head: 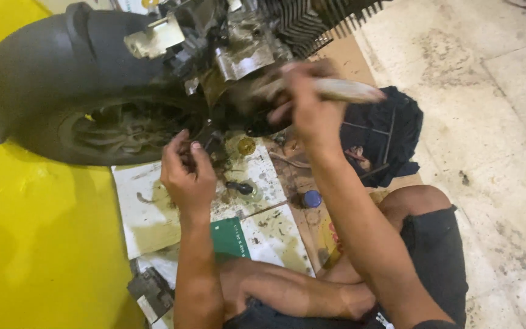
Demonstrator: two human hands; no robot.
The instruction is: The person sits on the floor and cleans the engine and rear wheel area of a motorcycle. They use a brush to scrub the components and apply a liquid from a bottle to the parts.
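A scooter's rear wheel (114,131) with a black mudguard (50,58) and a greasy engine block (245,49) lies in front of me. My left hand (185,173) pinches a small dark part at the underside of the engine, just right of the wheel. My right hand (312,106) is raised against the engine and grips a pale, dirty tool handle (348,90) that sticks out to the right; it is blurred by motion. The tool's working end is hidden behind the fingers.
Stained paper sheets (147,207) cover the floor under the engine, with a small yellow cap (246,145), a blue cap (312,198) and a green card (229,236) on them. A dark cloth bundle (385,137) lies right. Yellow floor (38,244) lies left, pale tiles (488,122) right. My crossed legs (287,289) sit below.
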